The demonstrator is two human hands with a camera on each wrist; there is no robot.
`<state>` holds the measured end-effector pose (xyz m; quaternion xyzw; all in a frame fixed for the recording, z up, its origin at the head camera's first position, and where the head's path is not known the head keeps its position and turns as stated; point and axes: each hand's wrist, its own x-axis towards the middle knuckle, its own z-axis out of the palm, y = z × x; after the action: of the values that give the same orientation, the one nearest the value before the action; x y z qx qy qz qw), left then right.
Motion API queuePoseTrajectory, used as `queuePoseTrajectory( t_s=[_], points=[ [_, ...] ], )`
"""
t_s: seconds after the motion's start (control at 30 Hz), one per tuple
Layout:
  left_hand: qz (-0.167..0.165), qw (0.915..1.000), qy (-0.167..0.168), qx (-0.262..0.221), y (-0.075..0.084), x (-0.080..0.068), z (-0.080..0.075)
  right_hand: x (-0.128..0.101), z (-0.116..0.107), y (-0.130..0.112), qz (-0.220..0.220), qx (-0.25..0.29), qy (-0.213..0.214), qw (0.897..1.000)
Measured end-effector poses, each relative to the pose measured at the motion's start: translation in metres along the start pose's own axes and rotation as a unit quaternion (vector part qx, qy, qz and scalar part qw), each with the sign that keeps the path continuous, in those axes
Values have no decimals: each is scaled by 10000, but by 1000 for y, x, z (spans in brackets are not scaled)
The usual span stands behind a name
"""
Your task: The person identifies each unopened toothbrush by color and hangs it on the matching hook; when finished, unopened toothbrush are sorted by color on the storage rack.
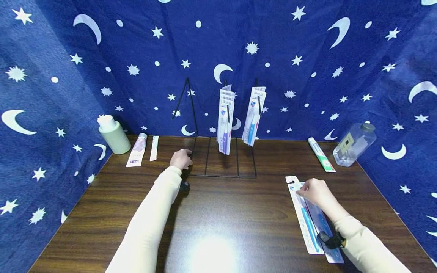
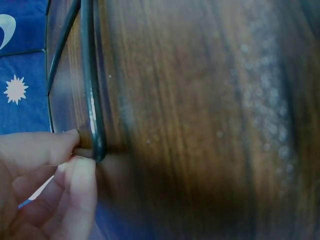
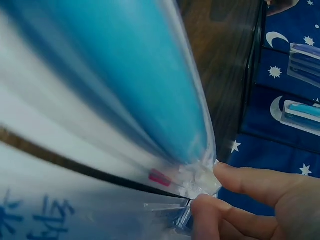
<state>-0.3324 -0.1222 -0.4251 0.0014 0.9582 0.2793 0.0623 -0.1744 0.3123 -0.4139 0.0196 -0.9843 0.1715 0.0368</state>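
My left hand point(image 1: 181, 159) is at the left side of a black wire display rack point(image 1: 222, 176). In the left wrist view, its thumb and fingers pinch the rack's thin bar point(image 2: 84, 151) beside a bent corner. At the right of the table, my right hand point(image 1: 315, 192) pinches the clear edge of a packaged toothbrush point(image 1: 308, 225) with a blue handle. A second toothbrush package point(image 1: 329, 242) lies alongside, partly under the wrist. In the right wrist view, the thumb point(image 3: 245, 182) and fingers meet at the plastic by the blue toothbrush point(image 3: 150, 85).
Packaged toothbrushes hang from two rack hooks, purple point(image 1: 225, 132) in front on one and blue point(image 1: 252, 121) on the other. A pale green bottle point(image 1: 116, 137), a tube point(image 1: 138, 149) and a narrow white packet point(image 1: 154, 148) are left; a toothpaste tube point(image 1: 321, 154) and clear jar point(image 1: 353, 146) right.
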Motion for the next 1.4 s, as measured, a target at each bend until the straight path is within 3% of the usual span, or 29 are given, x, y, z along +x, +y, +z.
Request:
queuePoseTrajectory(
  t_s=[0.13,0.4,0.63,0.9,1.1,1.4],
  points=[
    [21,10000,-37,-3,1,0,1,-1,2,0,-76,-63,0,10000],
    [86,10000,20,9,-1,1,2,1,0,0,196,34,-178,9996],
    [61,10000,24,-4,0,1,2,1,-6,-3,180,104,-8,9998],
    [-18,10000,4,-5,-1,2,3,0,-23,-21,56,307,880,9956],
    [4,10000,27,46,-1,1,3,1,-35,-39,-420,538,1733,9825],
    [71,9999,89,26,-1,-1,3,0,-51,-73,-584,665,2560,9626]
  ],
)
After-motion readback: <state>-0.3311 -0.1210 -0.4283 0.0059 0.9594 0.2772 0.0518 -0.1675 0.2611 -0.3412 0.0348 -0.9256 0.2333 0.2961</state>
